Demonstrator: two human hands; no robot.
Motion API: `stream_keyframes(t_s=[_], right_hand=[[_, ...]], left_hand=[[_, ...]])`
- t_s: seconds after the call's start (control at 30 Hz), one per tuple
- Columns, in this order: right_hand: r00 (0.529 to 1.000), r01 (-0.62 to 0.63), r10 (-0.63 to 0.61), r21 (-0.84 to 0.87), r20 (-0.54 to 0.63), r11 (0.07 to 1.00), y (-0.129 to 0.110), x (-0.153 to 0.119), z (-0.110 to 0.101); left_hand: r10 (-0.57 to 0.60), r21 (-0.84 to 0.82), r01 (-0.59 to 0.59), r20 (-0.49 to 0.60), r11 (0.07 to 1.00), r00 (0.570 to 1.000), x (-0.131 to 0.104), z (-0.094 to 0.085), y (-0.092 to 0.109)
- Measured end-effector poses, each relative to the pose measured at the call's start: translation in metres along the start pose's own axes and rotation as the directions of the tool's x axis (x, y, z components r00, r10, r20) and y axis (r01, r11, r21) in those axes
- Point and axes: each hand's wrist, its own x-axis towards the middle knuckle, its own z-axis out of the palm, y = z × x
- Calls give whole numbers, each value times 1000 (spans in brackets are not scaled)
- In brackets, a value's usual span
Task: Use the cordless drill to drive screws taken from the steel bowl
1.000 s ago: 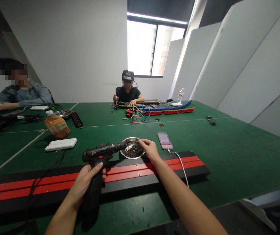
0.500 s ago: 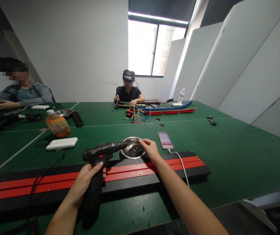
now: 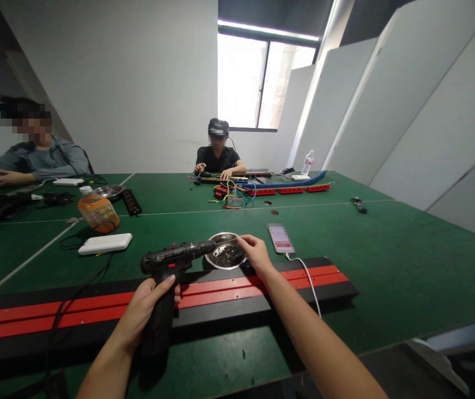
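My left hand (image 3: 148, 305) is wrapped round the handle of a black power drill (image 3: 174, 257), which points right with a thin bit in its chuck. The fingertips of my right hand (image 3: 254, 252) are pinched together at the bit's tip; anything small between them is too tiny to make out. Beneath the bit stands a round metal bowl (image 3: 226, 266) with many small dark screws. In front of the bowl lies a long black bar with two red strips (image 3: 216, 293), with screws set along the strips.
A phone (image 3: 281, 239) with a white cable lies right of the bowl. To the left are a white power bank (image 3: 105, 244), a bottle of orange liquid (image 3: 98, 210) and black cables. Two people sit across the green table (image 3: 407, 266), one beside wires and red parts (image 3: 290, 191).
My hands and the drill have hardly moved. Across the table, one person's hand has shifted slightly.
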Motion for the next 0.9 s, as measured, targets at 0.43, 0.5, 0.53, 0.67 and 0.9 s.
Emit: stream_keyframes(t_s=[0.43,0.5,0.53,0.67,0.9], right_hand=[[1000,-1,1,-15,4,1000,2,1,-1],[1000,-10,10,-8,8,1000,3,1,-1],[1000,-15,15,-6,10,1000,3,1,-1],[1000,-22,22,-3,9,1000,4,2,-2],[1000,-22,22,4,-16,1000,3,2,-2]], left_hand=[[-10,-11,9,-40,1000,999,-5,6,5],[-6,-13,6,-47,1000,999,-5,6,5],[-7,-10,7,-48,1000,999,-5,6,5],[-1,0,1,-53,1000,999,-6,5,4],[26,33,-24,-40,999,999,-8,9,5]])
